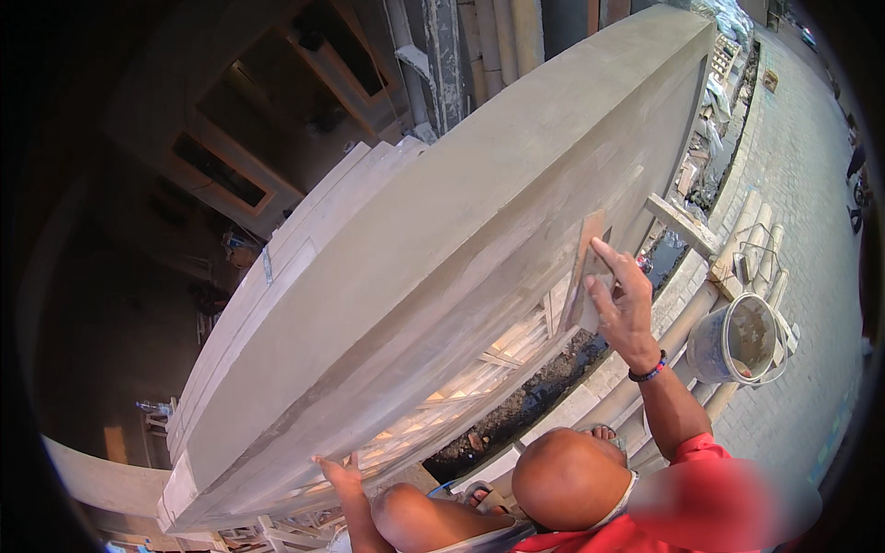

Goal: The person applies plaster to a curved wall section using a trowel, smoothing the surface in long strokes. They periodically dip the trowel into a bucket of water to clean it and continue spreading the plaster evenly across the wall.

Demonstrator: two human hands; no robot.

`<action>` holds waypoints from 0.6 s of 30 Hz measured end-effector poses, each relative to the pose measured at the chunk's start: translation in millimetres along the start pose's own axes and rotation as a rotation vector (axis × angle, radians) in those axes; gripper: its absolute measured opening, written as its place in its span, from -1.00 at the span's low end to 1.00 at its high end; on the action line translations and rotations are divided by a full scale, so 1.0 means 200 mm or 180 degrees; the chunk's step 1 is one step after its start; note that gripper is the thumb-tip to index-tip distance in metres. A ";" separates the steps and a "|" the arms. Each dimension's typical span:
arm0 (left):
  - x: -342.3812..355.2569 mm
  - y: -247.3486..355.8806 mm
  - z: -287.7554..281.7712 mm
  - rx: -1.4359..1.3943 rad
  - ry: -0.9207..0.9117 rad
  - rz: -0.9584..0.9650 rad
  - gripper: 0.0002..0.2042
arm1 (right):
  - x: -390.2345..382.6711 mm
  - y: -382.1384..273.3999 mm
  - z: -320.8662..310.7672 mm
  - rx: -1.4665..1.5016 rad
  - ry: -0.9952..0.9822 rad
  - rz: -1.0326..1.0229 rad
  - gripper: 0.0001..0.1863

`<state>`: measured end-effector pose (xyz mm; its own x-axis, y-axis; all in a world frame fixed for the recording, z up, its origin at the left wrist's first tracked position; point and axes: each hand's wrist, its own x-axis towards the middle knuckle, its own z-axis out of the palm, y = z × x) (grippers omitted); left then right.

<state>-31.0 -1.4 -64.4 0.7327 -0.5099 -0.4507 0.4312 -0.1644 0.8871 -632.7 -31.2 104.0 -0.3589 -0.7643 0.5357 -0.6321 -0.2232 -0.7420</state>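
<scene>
Where the outer face of the curved plastered parapet (442, 212) drops toward its lower edge, I observe from my remote station a flat wooden float (588, 241), apparently set against that face. My right hand (631, 309), a dark bracelet (648, 369) at its wrist, grasps the float between thumb and extended fingers. My left hand (343, 476), near the parapet's lower edge, is unclenched, its fingers apart; whether it touches the plaster I cannot tell. Street-side of the parapet are a bucket (708, 346) and bamboo poles (670, 330).
</scene>
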 end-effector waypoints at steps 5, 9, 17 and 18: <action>-0.08 0.02 0.04 -0.0214 -0.0017 0.0105 -0.30 | 0.38 -0.35 -0.41 0.0080 0.0088 -0.0059 -0.48; 0.02 -0.05 -0.06 0.0030 -0.0027 0.0613 -0.30 | 0.70 -0.60 -0.50 -0.1321 -0.0829 -0.0966 -0.56; -0.09 -0.03 0.05 -0.0337 -0.0174 0.0249 -0.25 | 0.80 -0.81 -0.23 -0.1818 -0.1864 -0.2303 -0.76; -0.10 0.00 0.04 -0.0342 -0.0122 0.0295 -0.23 | 0.79 -0.83 -0.19 -0.1930 -0.2074 -0.2021 -0.76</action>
<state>-49.6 2.3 -54.3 0.7523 -0.5510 -0.3612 0.4180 -0.0247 0.9081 -610.2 -91.6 327.1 0.4715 -0.8286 0.3019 -0.8709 -0.4913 0.0117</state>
